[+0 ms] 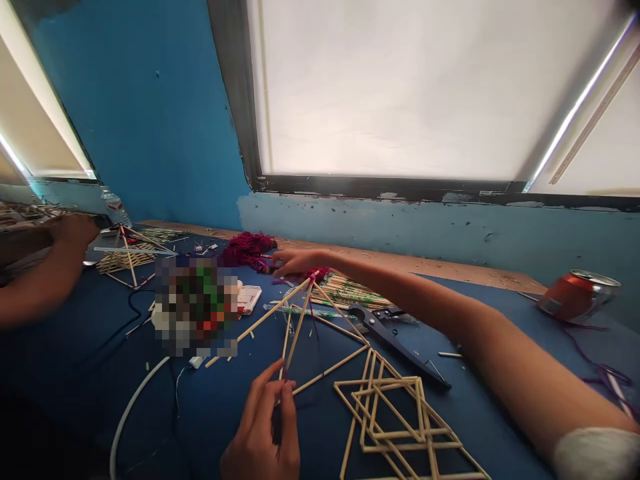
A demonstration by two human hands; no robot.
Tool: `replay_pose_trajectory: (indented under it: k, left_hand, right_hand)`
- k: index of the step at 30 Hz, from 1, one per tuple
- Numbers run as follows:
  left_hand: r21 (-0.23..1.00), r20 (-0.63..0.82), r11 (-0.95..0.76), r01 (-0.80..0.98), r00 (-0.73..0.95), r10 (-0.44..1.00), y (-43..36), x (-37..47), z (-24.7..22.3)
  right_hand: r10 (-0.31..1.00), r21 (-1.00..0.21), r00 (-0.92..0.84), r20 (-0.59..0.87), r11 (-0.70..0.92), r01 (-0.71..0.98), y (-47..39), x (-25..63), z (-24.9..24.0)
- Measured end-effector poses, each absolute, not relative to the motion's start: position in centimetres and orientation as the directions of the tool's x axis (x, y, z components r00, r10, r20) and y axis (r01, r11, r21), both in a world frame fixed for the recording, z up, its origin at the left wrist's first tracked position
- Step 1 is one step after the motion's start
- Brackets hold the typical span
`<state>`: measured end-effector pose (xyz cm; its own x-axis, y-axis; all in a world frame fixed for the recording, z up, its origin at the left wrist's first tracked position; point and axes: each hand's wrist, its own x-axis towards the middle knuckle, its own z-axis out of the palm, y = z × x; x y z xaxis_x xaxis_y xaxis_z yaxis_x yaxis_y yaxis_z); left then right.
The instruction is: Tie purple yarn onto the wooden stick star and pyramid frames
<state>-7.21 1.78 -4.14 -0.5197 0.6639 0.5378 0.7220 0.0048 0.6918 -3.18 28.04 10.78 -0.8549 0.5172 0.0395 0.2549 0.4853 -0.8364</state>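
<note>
A frame of thin wooden sticks (300, 321) stands on the blue table, its sticks meeting at a peak tied with magenta yarn. Low in the middle, my left hand (265, 423) pinches the lower end of its near sticks between thumb and fingers. My right hand (296, 262) reaches across to the far side, just behind the peak and beside a heap of magenta yarn (246, 250). Its fingers point left around a small dark item that I cannot make out. Flat stick triangles (395, 437) overlap at the lower right.
Black cutters (400, 347) lie under my right forearm, near a bundle of sticks (355, 292). An orange can (577, 297) lies at the right. Another person's arm (55, 267), a second stick frame (125, 257) and a bottle (115, 207) are at the left. A pale cable (131, 408) curves across the front.
</note>
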Motion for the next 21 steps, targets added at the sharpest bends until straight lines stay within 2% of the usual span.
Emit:
replay_pose_trajectory:
  k: [3, 6, 10, 12, 14, 17, 21]
  left_hand:
    - [0.634, 0.552, -0.015, 0.773, -0.439, 0.709, 1.7, -7.1, -4.4]
    - [0.632, 0.547, -0.061, 0.772, -0.388, 0.742, 1.4, -7.0, -4.2]
    - [0.701, 0.584, -0.116, 0.704, -0.473, 0.660, 0.5, -6.8, -3.8]
    - [0.719, 0.604, -0.176, 0.672, -0.480, 0.636, -0.4, -6.4, -3.6]
    - [0.750, 0.580, -0.220, 0.624, -0.460, 0.673, -1.6, -5.7, -3.4]
    - [0.849, 0.453, -0.222, 0.479, -0.444, 0.773, -3.5, -4.5, -3.3]
    - [0.933, 0.318, -0.221, 0.282, -0.368, 0.874, -6.3, -3.5, -3.6]
  right_hand:
    - [0.574, -0.860, -0.818, -0.043, 0.395, 0.323, 28.5, 3.0, 12.2]
    - [0.701, -0.889, -0.713, 0.018, 0.337, 0.309, 25.5, 10.9, 12.0]
    - [0.827, -0.895, -0.555, 0.083, 0.307, 0.324, 16.7, 18.1, 9.4]
    - [0.848, -0.907, -0.527, 0.060, 0.267, 0.327, 11.8, 19.1, 7.7]
    - [0.839, -0.923, -0.542, 0.041, 0.240, 0.301, 7.5, 18.7, 6.1]
    - [0.827, -0.949, -0.560, 0.044, 0.210, 0.236, 2.6, 16.9, 4.2]
    - [0.878, -0.958, -0.474, 0.072, 0.194, 0.212, -1.8, 15.3, 2.0]
